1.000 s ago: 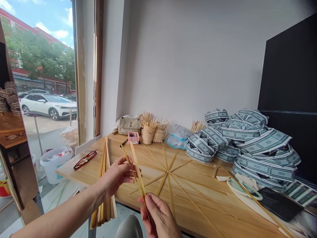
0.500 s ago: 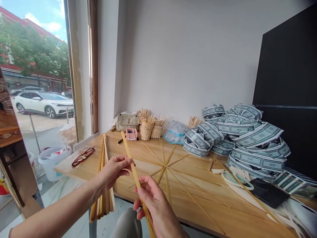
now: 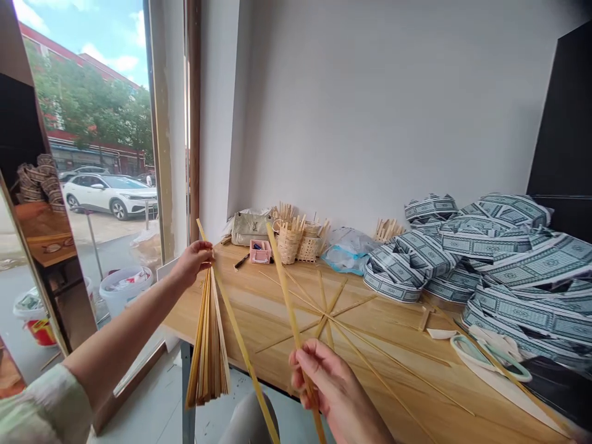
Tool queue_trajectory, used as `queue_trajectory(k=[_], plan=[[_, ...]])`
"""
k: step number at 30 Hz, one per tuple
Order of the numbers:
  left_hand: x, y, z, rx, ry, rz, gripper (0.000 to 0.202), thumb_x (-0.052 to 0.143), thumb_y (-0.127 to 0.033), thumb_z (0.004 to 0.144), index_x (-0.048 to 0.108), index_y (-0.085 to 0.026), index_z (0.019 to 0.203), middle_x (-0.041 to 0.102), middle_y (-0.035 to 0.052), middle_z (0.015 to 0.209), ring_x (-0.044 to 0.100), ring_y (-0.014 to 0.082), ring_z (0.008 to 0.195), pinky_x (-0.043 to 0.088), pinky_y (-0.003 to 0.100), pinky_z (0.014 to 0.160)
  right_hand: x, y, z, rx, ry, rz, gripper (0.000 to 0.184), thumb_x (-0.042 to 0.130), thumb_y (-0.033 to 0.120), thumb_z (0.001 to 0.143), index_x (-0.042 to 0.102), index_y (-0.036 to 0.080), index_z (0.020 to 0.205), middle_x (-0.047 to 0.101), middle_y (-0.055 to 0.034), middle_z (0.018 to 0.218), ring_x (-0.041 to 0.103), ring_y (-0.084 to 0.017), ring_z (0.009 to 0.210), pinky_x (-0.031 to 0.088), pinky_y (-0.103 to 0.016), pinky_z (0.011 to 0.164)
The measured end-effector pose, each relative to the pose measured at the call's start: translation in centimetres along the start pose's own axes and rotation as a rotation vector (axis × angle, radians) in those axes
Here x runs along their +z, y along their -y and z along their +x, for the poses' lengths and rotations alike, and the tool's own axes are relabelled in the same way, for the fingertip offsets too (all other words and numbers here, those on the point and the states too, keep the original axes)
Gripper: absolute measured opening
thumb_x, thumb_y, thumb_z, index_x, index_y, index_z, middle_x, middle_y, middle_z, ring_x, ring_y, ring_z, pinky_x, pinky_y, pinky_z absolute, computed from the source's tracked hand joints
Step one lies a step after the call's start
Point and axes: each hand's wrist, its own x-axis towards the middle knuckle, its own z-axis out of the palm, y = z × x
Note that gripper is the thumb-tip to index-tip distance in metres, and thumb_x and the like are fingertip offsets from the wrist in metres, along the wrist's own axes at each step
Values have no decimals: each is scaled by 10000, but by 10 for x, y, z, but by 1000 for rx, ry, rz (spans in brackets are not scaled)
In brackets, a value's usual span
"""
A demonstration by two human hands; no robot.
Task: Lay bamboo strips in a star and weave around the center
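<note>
My left hand (image 3: 197, 260), at the table's left side, pinches a long flat bamboo strip (image 3: 235, 325) near its upper end. The strip slants down to the right, past the table's front edge. My right hand (image 3: 330, 385) is closed around a second bamboo strip (image 3: 285, 287), which points up and away from me. Just below my left hand, a fanned bundle of bamboo strips (image 3: 210, 354) overhangs the front edge. Beyond my right hand, several thin strips lie crossed like a star (image 3: 325, 314) on the wooden table (image 3: 370, 401).
At the back stand small woven baskets (image 3: 290, 243) full of strips, a beige handbag (image 3: 247, 228), a pink box (image 3: 260, 251) and a plastic bag (image 3: 349, 250). Patterned bands (image 3: 504, 265) are heaped at right, near scissors (image 3: 490, 359). A white bucket (image 3: 126, 287) stands left.
My hands have moved apart. The left has gone left, over the bundle, and now holds a separate strip; the right keeps its strip. The view has turned slightly left.
</note>
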Motion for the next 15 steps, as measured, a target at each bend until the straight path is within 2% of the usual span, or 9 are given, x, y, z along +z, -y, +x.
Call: queue_trajectory(k=[3, 7, 9, 11, 15], plan=[[-20, 1, 32, -29, -65, 23, 241, 674, -52, 526, 531, -133, 702, 548, -35, 600, 536, 52, 471, 406, 143, 448, -7, 2, 1, 6, -20, 53, 344, 677, 465, 583, 503, 176, 655, 476, 39, 576, 389, -48, 419, 275, -162, 365], [-29, 19, 62, -101, -122, 83, 169, 669, -56, 597, 522, -114, 655, 510, -45, 516, 512, 58, 445, 397, 157, 436, -15, -4, 5, 13, -16, 69, 359, 687, 466, 567, 544, 166, 704, 431, 55, 480, 347, -43, 369, 256, -166, 345], [-29, 30, 72, -140, -125, 114, 84, 618, -134, 709, 539, -103, 711, 537, -33, 587, 512, 59, 478, 418, 175, 451, -19, -7, 7, 32, 6, 70, 367, 695, 458, 556, 555, 162, 721, 444, 48, 470, 364, -51, 373, 267, -169, 350], [-27, 40, 80, -175, -114, 141, 110, 529, -207, 801, 551, -101, 821, 566, -7, 710, 532, 72, 554, 455, 205, 494, -22, -8, 8, 57, 24, 65, 372, 695, 454, 557, 562, 158, 738, 462, 40, 462, 385, -58, 379, 283, -173, 360], [-25, 52, 91, -212, -85, 168, 193, 499, -239, 823, 537, -111, 962, 574, 42, 893, 566, 118, 716, 492, 276, 610, -25, -6, 10, 71, -15, 59, 375, 686, 451, 578, 566, 152, 770, 488, 30, 459, 419, -67, 410, 305, -171, 387]])
